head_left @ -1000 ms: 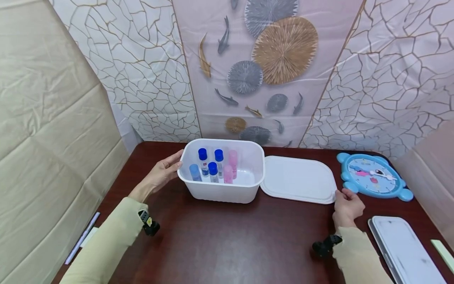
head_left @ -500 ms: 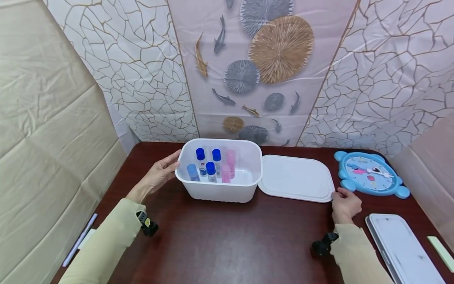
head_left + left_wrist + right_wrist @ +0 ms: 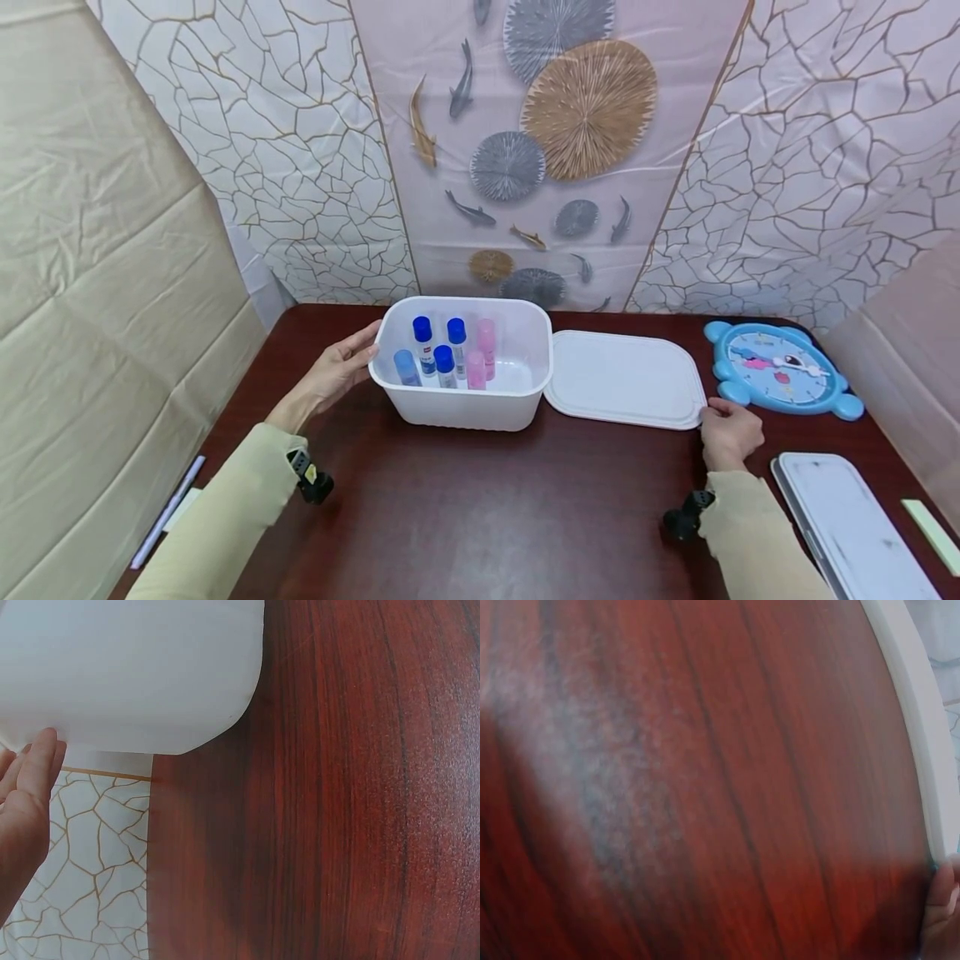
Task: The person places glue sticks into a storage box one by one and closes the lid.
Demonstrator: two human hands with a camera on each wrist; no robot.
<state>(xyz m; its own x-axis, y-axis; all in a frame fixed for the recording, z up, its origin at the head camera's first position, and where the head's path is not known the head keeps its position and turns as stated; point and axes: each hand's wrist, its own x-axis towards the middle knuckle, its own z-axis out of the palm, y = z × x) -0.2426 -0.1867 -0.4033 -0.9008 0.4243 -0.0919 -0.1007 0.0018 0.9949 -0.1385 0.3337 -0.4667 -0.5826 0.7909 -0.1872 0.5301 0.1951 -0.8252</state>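
Observation:
A white plastic box without a cover on it stands near the back of the table. Inside are several small capped tubes: dark blue caps, one light blue tube and two pink tubes. My left hand rests its nearly straight fingers against the box's left side; in the left wrist view the fingers touch the white wall. Flat on the table to the right of the box lies a white lid. With curled fingers, my right hand pinches the lid's near right corner.
A light blue cartoon clock lies at the back right. Nearer on the right is a white flat case, with a pale green strip beside it. A lilac stick lies along the left edge. Patterned cloth hangs behind the table.
The whole scene shifts slightly in the head view. Both hands keep their places at the box and the lid.

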